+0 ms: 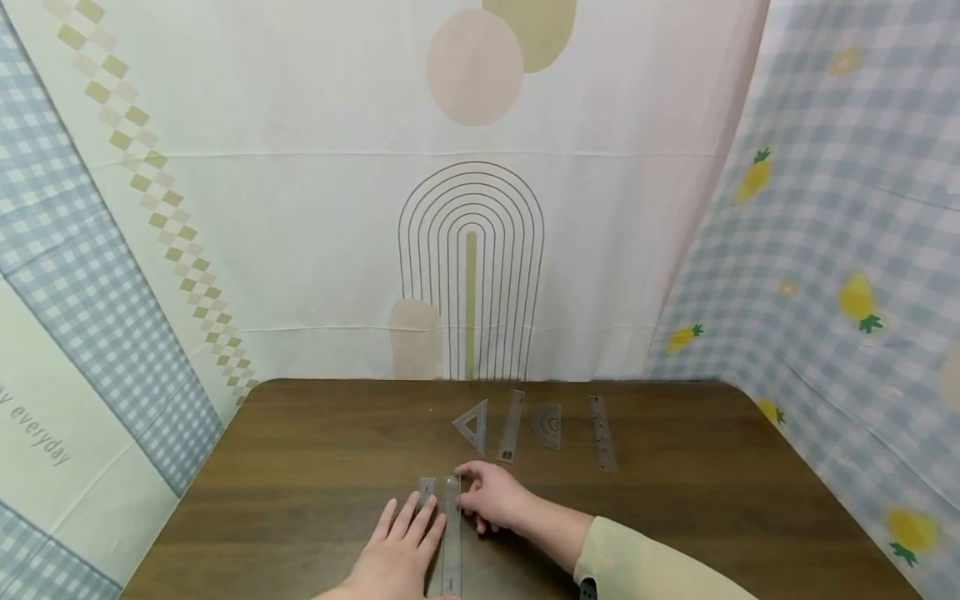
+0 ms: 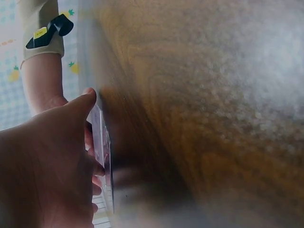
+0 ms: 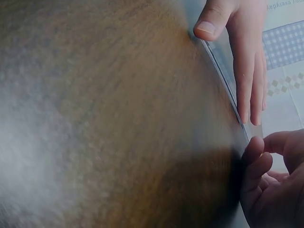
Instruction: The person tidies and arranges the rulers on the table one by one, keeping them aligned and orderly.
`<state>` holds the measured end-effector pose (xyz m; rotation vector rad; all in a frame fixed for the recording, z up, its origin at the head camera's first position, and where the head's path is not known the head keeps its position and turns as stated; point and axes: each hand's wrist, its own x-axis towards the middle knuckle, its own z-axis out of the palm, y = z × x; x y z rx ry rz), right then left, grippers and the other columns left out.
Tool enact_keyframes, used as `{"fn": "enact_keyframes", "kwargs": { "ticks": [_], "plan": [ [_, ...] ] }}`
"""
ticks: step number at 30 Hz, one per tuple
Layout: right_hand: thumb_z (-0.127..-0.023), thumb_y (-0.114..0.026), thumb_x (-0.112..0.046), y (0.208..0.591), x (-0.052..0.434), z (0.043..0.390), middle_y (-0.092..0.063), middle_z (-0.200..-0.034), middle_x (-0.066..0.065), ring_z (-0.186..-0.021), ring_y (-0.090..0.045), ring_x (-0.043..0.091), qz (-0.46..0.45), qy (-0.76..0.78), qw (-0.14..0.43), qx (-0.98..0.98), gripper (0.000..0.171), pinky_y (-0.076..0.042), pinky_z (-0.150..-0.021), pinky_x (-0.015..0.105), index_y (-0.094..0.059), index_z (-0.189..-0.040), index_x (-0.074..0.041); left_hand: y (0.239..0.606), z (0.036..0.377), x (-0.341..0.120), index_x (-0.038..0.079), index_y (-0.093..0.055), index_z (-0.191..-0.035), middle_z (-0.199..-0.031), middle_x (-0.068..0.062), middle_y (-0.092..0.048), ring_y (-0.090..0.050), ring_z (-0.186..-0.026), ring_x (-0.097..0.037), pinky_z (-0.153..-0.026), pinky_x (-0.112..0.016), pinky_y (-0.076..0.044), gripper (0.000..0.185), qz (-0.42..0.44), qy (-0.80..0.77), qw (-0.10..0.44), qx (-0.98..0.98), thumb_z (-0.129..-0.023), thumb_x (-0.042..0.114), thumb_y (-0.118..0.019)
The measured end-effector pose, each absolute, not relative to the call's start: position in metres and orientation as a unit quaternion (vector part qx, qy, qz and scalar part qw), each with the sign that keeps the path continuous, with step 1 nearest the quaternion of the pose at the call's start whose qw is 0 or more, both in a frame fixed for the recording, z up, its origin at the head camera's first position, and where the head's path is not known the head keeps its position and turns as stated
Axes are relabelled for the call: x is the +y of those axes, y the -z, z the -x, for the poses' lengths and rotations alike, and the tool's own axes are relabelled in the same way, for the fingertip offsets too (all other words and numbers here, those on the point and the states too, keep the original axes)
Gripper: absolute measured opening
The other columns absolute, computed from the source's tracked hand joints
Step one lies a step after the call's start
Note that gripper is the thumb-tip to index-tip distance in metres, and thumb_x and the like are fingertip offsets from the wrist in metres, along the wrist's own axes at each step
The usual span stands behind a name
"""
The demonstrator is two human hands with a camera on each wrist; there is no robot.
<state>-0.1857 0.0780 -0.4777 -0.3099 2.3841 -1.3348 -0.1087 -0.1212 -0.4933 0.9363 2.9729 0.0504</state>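
Head — left hand point(image 1: 397, 552) splays, right hand point(image 1: 498, 497) holds ruler point(image 1: 452, 542).

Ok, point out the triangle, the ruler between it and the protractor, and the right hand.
Triangle point(image 1: 481, 427): head view, the strip right of its cut-out.
Ruler point(image 1: 512, 427): head view, the middle of its length.
Right hand point(image 1: 497, 495): head view, the back of the hand.

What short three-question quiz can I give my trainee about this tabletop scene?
1. What lies between the triangle and the protractor?
2. True or false: the right hand is touching the protractor.
3. How many clear drawing tools lie untouched toward the far edge of the table?

Key: 1. The middle ruler. 2. False; it touches the near ruler. 3. Four: triangle, protractor, middle ruler and rightmost ruler.
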Motion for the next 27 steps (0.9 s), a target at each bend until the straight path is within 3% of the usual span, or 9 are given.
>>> {"fn": "enact_keyframes", "kwargs": {
  "ticks": [9, 16, 23, 27],
  "plan": [
    [-0.089, -0.072, -0.013, 0.4749, 0.0778, 0.1858, -0.062, -0.063, 0.005, -0.037, -0.048, 0.011, 0.120, 0.443, 0.191, 0.868, 0.045, -0.036, -0.034, 0.023, -0.058, -0.132, -0.007, 0.4943, 0.1094, -0.1228, 0.009, -0.049, -0.147, -0.157, -0.014, -0.036, -0.026, -0.146, -0.037, -0.112, -0.060, -0.020, 0.099, -0.302, -0.059, 0.024, 0.951, -0.086, 0.084, -0.030],
    [-0.085, -0.073, -0.012, 0.4787, 0.0751, 0.1827, -0.058, -0.059, 0.003, -0.037, -0.050, 0.013, 0.139, 0.394, 0.151, 0.896, 0.049, -0.042, -0.038, 0.028, -0.059, -0.132, -0.006, 0.4944, 0.1090, -0.1228, 0.012, -0.046, -0.149, -0.159, -0.012, -0.033, -0.025, -0.147, -0.037, -0.114, -0.058, -0.022, 0.109, -0.298, -0.018, 0.033, 0.954, -0.077, 0.092, -0.028],
    [-0.086, -0.075, -0.017, 0.4805, 0.0744, 0.1810, -0.057, -0.057, 0.001, -0.037, -0.050, 0.013, 0.141, 0.359, 0.134, 0.913, 0.052, -0.043, -0.040, 0.030, -0.059, -0.134, -0.006, 0.4938, 0.1070, -0.1206, 0.014, -0.047, -0.149, -0.158, -0.011, -0.034, -0.026, -0.146, -0.035, -0.114, -0.058, -0.023, 0.097, -0.293, -0.017, 0.031, 0.955, -0.086, 0.085, -0.028],
    [-0.087, -0.075, -0.022, 0.4812, 0.0750, 0.1794, -0.057, -0.056, 0.000, -0.037, -0.051, 0.013, 0.140, 0.340, 0.128, 0.921, 0.055, -0.044, -0.041, 0.030, -0.058, -0.136, -0.007, 0.4934, 0.1065, -0.1207, 0.014, -0.047, -0.149, -0.158, -0.011, -0.034, -0.026, -0.147, -0.035, -0.114, -0.057, -0.022, 0.098, -0.292, -0.011, 0.030, 0.956, -0.085, 0.085, -0.027]
  ]
}}
